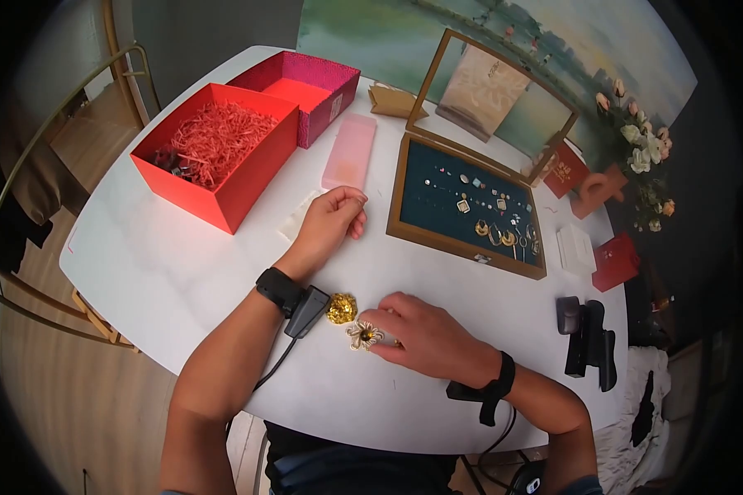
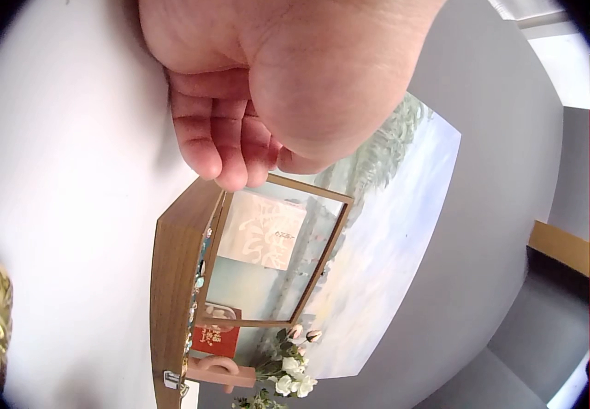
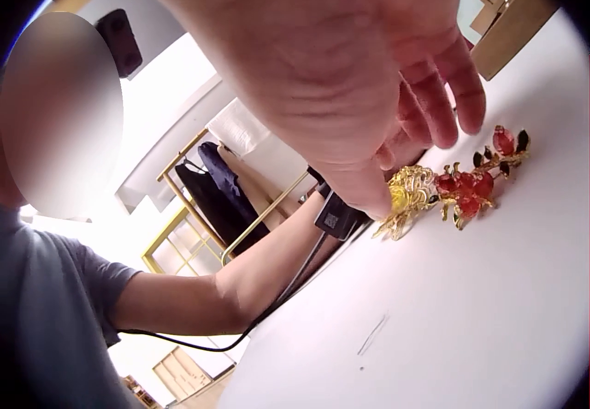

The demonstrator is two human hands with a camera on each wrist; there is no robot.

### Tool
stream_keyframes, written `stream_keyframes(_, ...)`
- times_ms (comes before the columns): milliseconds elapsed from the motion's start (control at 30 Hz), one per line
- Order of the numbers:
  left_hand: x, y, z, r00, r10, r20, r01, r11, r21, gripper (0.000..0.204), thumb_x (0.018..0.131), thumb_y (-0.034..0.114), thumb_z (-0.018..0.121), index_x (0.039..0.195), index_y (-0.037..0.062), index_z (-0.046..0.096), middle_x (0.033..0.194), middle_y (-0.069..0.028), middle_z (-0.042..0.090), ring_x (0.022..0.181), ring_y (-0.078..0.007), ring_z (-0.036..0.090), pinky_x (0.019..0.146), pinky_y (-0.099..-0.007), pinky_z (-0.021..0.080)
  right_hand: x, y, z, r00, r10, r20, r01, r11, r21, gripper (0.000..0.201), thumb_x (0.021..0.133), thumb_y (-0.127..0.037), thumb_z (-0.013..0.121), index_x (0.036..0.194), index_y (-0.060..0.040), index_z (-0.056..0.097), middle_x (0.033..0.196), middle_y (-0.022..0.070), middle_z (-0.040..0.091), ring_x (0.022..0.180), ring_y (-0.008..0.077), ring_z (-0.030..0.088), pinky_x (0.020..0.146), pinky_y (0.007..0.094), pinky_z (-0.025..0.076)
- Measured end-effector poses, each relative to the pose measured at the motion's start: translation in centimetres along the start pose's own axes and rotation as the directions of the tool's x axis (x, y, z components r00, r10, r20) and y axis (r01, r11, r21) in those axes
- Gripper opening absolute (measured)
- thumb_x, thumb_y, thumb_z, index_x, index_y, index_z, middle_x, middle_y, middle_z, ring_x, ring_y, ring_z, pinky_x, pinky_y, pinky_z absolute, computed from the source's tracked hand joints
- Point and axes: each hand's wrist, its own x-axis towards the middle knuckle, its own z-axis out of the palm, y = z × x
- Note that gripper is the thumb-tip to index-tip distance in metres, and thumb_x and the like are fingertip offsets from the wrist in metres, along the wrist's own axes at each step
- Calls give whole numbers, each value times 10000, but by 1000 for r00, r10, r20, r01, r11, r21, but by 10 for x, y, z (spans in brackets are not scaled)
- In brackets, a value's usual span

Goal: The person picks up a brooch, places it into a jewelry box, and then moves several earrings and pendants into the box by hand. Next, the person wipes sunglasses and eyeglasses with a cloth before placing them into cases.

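A gold flower ornament with a dark centre is pinched at its edge by the right hand, low over the table. In the right wrist view the right hand's thumb tip meets the gold flower; a red-jewelled ornament lies beside it, hidden in the head view. A round gold ornament lies just left of the flower. The left hand rests on the table farther back, fingers loosely curled; its palm side shows nothing held.
An open glass-lidded jewelry case stands at the back right. Left of it are a pink case, a red box of shredded paper and a magenta box. Black cases lie at the right edge, near a white box.
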Motion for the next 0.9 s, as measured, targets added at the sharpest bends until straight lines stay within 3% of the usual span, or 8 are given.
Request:
stream_keyframes(33,0,-1,-1,1000,3,6,-3,1000,-7,127,1017,151,523,1032,46,593,786,-18,600,641,-100,565,610,-235,473,3,1,3,989,-89,-114,85,996,-34,379,875,-202,680,1200,-26,599,1104,121,580,1027,294,572,884,398,496)
stream_keyframes(133,0,0,0,1000,0,-8,0,1000,-2,129,1017,154,524,1028,47,596,789,-19,601,643,-102,566,614,-236,474,14,1,11,972,-202,-123,193,978,-82,389,863,-226,696,1194,-38,616,1128,113,576,1062,293,550,923,394,474)
stream_keyframes(367,-1,4,1,1000,3,-9,-3,1000,-12,126,997,136,542,1021,26,600,771,-32,607,638,-112,578,597,-251,485,20,13,7,970,-197,-143,187,979,-79,380,862,-234,711,1178,-36,636,1154,128,597,1080,292,570,953,384,465)
stream_keyframes(433,-1,3,-4,999,-35,28,36,999,-35,136,1020,164,527,1025,50,602,799,-19,606,669,-103,566,639,-239,478,12,42,-13,936,-213,-280,200,977,-75,357,859,-228,697,1159,-43,635,1101,133,623,1032,315,598,909,404,492)
stream_keyframes(533,-3,7,-1,998,-53,23,53,998,-22,134,1021,163,527,1028,53,603,804,-19,609,678,-102,565,649,-240,478,-1,92,-70,916,227,-331,-238,971,8,330,843,-128,681,1163,-64,633,1089,146,652,983,322,649,862,404,526)
stream_keyframes(600,-2,6,-2,998,-54,33,54,998,-18,134,1023,163,527,1026,53,603,805,-18,610,685,-101,566,656,-242,480,-7,121,-97,846,373,-382,-453,879,-146,320,818,-106,683,1132,-50,658,1094,153,665,981,335,652,855,405,531)
stream_keyframes(733,-4,3,-4,999,-50,22,51,998,-31,126,1014,149,533,1016,43,601,798,-23,608,677,-105,575,644,-243,486,-12,169,-101,860,411,-302,-496,813,-306,438,774,-158,734,1191,-58,648,1117,174,678,1041,351,647,881,440,523)
stream_keyframes(900,-3,7,-2,998,-54,22,55,998,-33,136,1028,156,519,1016,47,599,788,-22,614,658,-108,573,629,-240,487,-5,185,-99,855,453,-253,-507,834,-218,397,756,-129,723,1143,-48,680,1056,182,690,1012,351,654,870,431,520)
